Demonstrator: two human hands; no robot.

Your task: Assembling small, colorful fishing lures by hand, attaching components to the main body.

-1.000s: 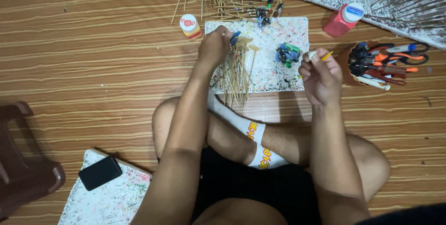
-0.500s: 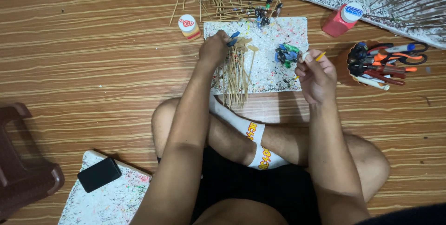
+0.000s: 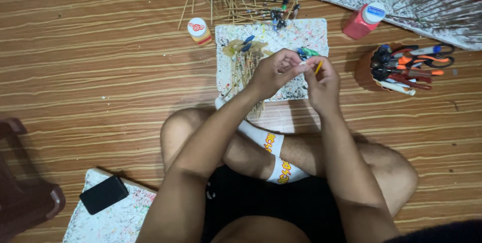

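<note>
Your left hand (image 3: 273, 72) and right hand (image 3: 321, 80) meet above the speckled foam board (image 3: 311, 34), both grips pinched shut on a small yellow stick (image 3: 318, 67). Loosen either pinch and it could drop among the sticks on the board.

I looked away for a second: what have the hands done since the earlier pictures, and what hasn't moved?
The left hand left the bundle of sticks on the speckled board and came right to meet the right hand. Both now pinch together around a small yellow piece. The sticks, the red bottle, the tool cup and the phone stayed put.
</note>
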